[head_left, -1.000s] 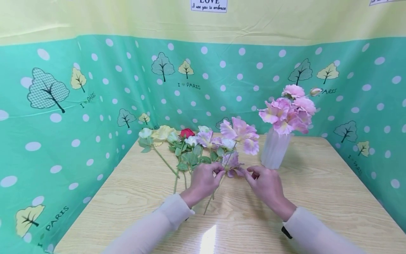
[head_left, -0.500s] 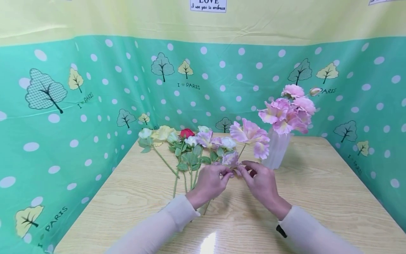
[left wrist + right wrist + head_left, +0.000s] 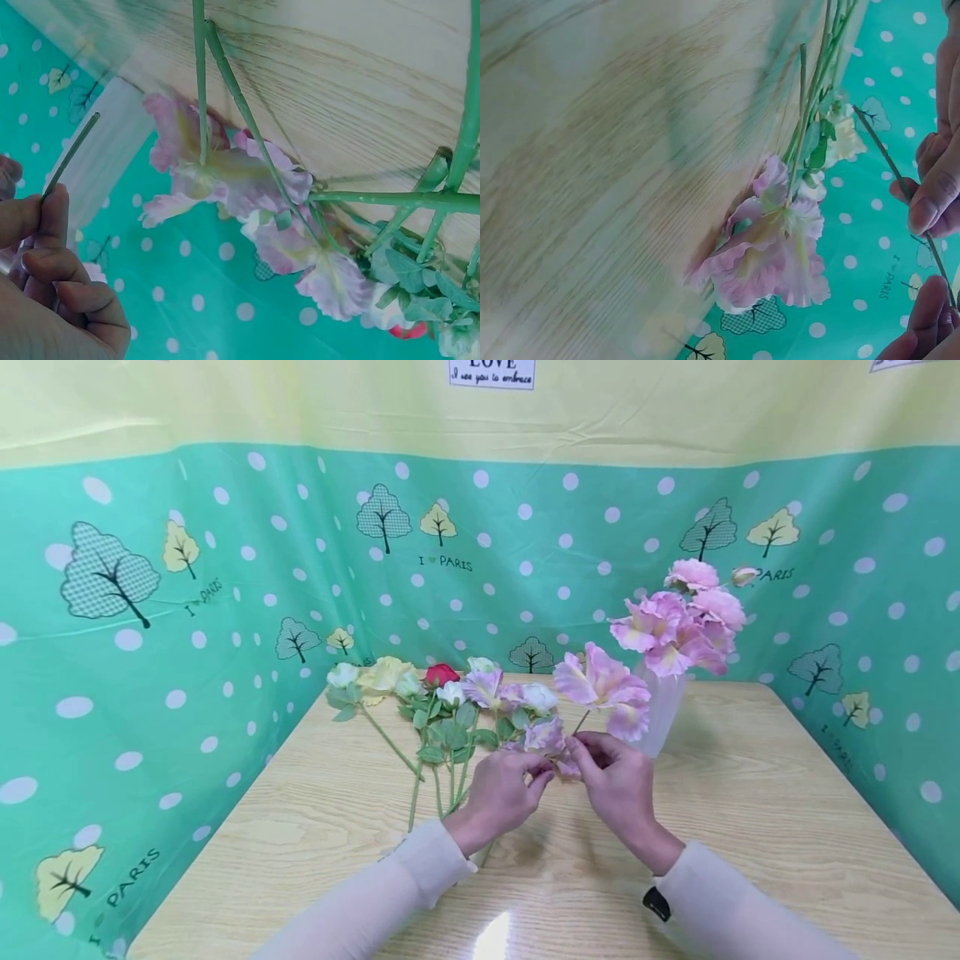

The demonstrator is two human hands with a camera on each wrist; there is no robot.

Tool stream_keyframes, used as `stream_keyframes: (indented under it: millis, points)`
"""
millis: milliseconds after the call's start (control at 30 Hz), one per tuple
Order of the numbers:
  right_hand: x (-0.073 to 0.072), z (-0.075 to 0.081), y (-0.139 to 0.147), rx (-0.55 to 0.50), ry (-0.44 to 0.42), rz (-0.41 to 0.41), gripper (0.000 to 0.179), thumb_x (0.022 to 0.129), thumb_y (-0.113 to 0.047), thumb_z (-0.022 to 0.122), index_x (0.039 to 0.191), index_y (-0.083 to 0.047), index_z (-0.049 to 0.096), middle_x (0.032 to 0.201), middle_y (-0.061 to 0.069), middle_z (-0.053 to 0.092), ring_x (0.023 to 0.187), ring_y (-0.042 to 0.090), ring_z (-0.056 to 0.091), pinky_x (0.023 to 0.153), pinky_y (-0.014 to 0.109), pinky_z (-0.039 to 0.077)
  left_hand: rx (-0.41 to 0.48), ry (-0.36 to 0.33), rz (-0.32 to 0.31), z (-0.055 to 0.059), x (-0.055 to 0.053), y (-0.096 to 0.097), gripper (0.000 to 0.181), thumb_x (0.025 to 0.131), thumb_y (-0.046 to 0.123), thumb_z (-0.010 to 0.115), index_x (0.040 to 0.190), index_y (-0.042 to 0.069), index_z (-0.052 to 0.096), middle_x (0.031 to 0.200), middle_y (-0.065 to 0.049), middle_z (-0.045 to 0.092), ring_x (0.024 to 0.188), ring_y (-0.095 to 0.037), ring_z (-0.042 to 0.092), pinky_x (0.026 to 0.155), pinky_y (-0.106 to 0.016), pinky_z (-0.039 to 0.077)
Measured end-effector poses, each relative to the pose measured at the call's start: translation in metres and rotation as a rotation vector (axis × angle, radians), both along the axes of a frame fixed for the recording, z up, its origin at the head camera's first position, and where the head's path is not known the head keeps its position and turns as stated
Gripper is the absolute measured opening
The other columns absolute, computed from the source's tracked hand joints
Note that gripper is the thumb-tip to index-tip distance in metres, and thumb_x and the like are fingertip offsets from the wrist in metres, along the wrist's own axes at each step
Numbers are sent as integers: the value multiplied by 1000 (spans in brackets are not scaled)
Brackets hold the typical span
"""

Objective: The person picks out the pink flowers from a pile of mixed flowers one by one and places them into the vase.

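Observation:
In the head view a pink artificial flower [image 3: 600,685] tilts up to the right, held by its thin stem between both hands. My left hand [image 3: 501,795] pinches the stem lower down, and the stem's bare end [image 3: 75,150] sticks out past its fingers in the left wrist view. My right hand [image 3: 618,783] grips the stem just below the bloom. Right beside the bloom stands a white ribbed vase [image 3: 663,714] with several pink flowers [image 3: 686,627] in it. The flower's bloom hides part of the vase.
On the wood-grain table [image 3: 750,827] to the left lie several artificial flowers: a yellow one [image 3: 384,677], a red rose [image 3: 441,674], white roses [image 3: 452,694] and another pink bloom [image 3: 543,737]. A green dotted curtain [image 3: 480,593] encloses the table's back and sides.
The held pink flower has moved to the right, closer to the vase. My right hand has come in from beside the lying bloom and now grips the stem; my left hand shifted slightly right.

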State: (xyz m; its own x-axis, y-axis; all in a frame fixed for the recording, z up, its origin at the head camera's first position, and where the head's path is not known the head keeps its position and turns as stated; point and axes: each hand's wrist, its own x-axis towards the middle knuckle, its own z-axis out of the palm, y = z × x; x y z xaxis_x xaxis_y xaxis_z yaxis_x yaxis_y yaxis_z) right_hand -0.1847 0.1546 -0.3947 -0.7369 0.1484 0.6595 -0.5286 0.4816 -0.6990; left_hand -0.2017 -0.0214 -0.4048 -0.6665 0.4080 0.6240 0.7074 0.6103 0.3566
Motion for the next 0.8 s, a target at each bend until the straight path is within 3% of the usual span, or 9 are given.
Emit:
stream_keyframes:
  millis: [267,433,633,733,800]
  points:
    - [2,4,0,-42,-66,-28,11,90,-8,80,90,2,77,73,6,74,59,12,66,49,19,51,-11,45,-24,-1,-2,2,8,88,14,82,95,17,82,87,4,78,57,-4,63,51,-11,40]
    - [5,9,2,-47,-69,-38,7,90,-6,79,89,0,76,74,6,74,57,10,63,49,19,50,-6,26,-20,0,-3,2,10,90,21,81,100,18,82,87,6,78,59,-3,63,49,-11,38]
    - [6,21,14,-110,87,42,11,87,9,76,93,4,69,77,14,72,55,16,64,52,18,52,-7,-39,-14,-3,-6,0,8,90,27,81,95,21,81,88,8,78,62,0,63,48,-11,38]
    - [5,28,22,-156,169,87,17,84,16,74,96,7,66,76,17,69,56,13,63,53,19,53,-16,-65,-7,-4,-7,-4,9,91,29,80,95,22,80,87,9,78,63,0,63,46,-12,38]
    - [6,32,27,-161,193,75,16,83,17,73,94,8,65,76,17,68,58,10,63,55,17,53,-17,-75,7,-4,-8,-6,10,91,31,79,95,22,80,87,8,78,64,-1,64,46,-13,38]
